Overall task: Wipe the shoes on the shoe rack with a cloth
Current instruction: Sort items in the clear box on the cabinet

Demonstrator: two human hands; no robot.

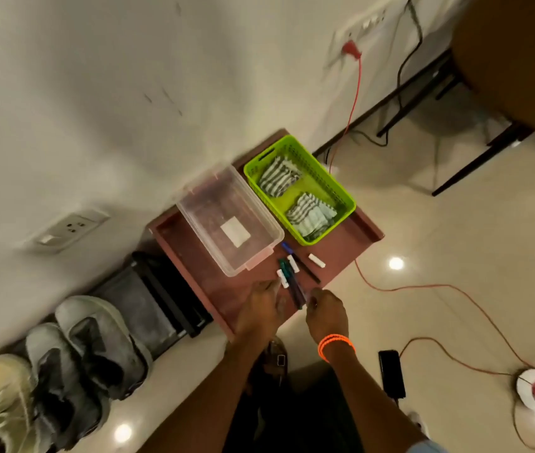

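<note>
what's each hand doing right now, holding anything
Left hand: over the pens on the red tray, blurred; cannot tell whether it holds anything.
Right hand: fingers curled by the pens; grip cannot be told.

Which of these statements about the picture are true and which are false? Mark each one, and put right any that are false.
1. The green basket holds folded striped cloths. True.
2. The clear plastic box is full of shoes. False: only a white slip lies in it.
3. The shoes stand to the left of the reddish table, by the wall. True.
4. The right hand wears no band. False: orange bands circle its wrist.
5. Markers lie on the table in front of the hands. True.
6. The left hand holds a cloth. False: no cloth is in it; it is at the markers.
</note>
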